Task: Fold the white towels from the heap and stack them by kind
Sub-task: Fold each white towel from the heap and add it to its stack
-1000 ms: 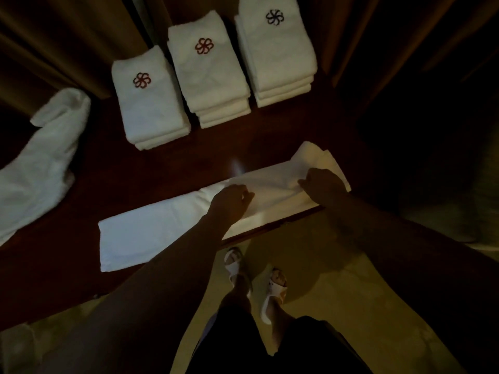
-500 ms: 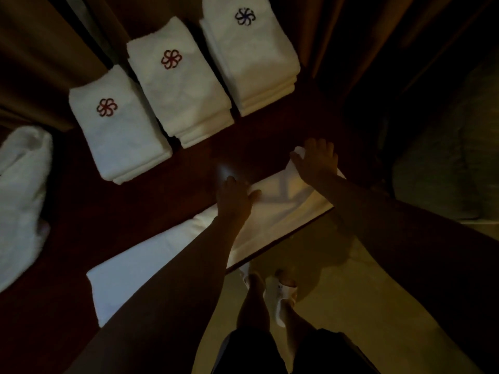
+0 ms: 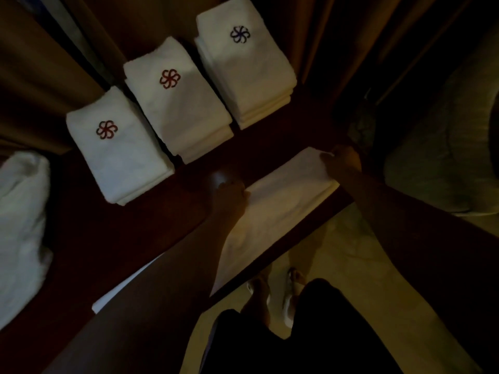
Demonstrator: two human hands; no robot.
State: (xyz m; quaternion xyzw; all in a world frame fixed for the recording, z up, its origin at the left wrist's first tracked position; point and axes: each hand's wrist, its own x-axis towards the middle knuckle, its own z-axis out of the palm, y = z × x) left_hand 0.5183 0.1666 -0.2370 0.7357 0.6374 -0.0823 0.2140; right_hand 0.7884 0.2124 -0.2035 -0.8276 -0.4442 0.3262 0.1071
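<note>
We observe the right hand (image 3: 342, 161) pinching the towel (image 3: 280, 209) end near the tabletop (image 3: 167, 209) front edge; the left hand (image 3: 231, 197) presses it, fingers flat.

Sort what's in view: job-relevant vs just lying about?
Job:
long towel on the table, being folded
left hand on its far edge, right hand at its far end
three folded stacks: two red-logo, one dark-logo
unfolded heap at left

Lying about:
curtains
bedding at right
</note>
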